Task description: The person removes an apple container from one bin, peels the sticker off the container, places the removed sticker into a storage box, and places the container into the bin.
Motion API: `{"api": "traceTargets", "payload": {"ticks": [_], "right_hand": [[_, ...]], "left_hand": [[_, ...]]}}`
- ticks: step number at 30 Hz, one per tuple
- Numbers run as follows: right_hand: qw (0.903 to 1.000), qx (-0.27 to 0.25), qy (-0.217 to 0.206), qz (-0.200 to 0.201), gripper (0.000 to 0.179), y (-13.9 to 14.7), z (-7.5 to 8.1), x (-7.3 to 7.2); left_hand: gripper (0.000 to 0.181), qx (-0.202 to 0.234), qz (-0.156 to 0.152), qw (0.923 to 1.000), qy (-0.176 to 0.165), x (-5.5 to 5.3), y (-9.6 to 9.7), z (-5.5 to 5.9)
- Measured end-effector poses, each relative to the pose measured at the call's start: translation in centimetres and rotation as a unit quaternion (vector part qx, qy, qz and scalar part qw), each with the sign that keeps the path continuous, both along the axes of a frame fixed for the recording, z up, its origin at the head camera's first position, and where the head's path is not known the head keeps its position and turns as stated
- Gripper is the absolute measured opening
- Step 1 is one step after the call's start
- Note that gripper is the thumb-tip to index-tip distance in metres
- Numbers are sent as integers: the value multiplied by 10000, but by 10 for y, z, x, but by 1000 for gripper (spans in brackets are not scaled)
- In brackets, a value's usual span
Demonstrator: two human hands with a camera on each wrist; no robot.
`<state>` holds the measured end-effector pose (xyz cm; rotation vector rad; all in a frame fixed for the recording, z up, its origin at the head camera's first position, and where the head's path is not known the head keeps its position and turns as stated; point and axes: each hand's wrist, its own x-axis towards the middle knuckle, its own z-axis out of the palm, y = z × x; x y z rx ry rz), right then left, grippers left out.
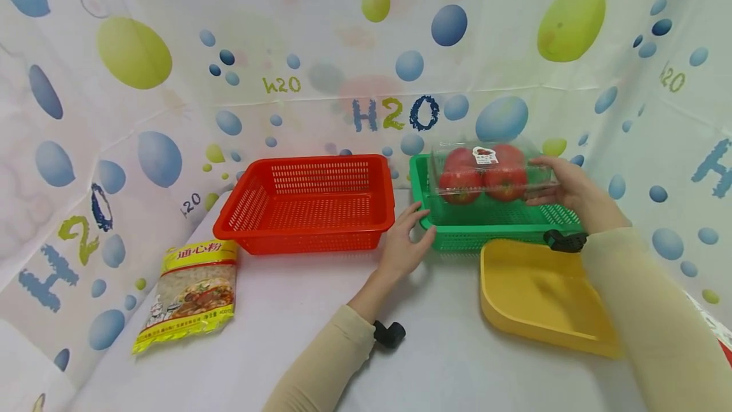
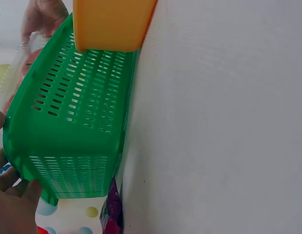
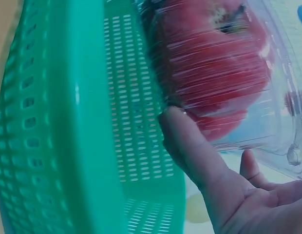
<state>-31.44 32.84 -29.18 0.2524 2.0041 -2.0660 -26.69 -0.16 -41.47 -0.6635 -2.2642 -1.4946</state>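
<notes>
A person's right hand (image 1: 563, 186) grasps the right end of a clear plastic box (image 1: 485, 156) with thumb and fingers, holding it over the green basket (image 1: 509, 231). The box sits above the basket's floor toward the back; I cannot tell whether its underside touches the rear rim. The left hand (image 1: 403, 247) grasps nothing: its fingers are spread, with the tips at the green basket's near left corner.

That hand fills the narrow gap between the green basket and the red basket (image 1: 309, 237). A yellow tray (image 1: 540, 297) lies close against the green basket's front, leaving little room there, and the right sleeve (image 1: 657, 310) crosses the tray's right edge. The widest bare stretch of white table (image 1: 440, 361) runs in front, between the tray and a bag of pasta (image 1: 197, 291) at the left, broken only by the left sleeve (image 1: 323, 367).

The box is thin, shiny and see-through, with a white label; inside are round, glossy red apples (image 1: 506, 183). Both baskets are slotted plastic rectangles with rolled rims. The tray is smooth, solid-walled and round-cornered. The pasta bag is crinkled, part transparent, with yellow ends. Behind hangs a creased white cloth (image 1: 320, 37) printed with blue and green drops.
</notes>
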Motion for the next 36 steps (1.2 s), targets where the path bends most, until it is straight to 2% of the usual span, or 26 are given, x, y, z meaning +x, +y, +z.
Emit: {"api": "traceTargets", "payload": {"ticks": [4,9,13,18,21,24,27,31,36], "right_hand": [[9996,-284,-66,18,39,0,10,6],[9980,-630,-78,75,38,-4,19,14],[9965,-813,78,154,34,-13,26,21],[9943,-1015,245,228,33,-30,31,34],[9924,-1189,232,233,35,-42,31,46],[9897,-1391,228,237,34,-55,27,59],[9895,-1407,238,212,35,-70,20,71],[9936,-1026,363,294,36,-88,10,86],[9927,-914,581,524,38,-108,-6,106]], "left_hand": [[43,-70,42,9999,-64,2,0,3],[46,-119,5,9998,-130,6,1,7],[47,-131,-28,9999,-51,12,-2,14],[46,312,-168,9992,200,19,-15,27],[44,701,-321,9963,375,24,-25,34],[44,1078,-428,9924,403,30,-37,39],[43,1385,-491,9889,207,38,-53,45],[44,1568,-514,9862,-165,49,-76,51],[51,1724,-610,9814,-590,59,-99,51]]}}
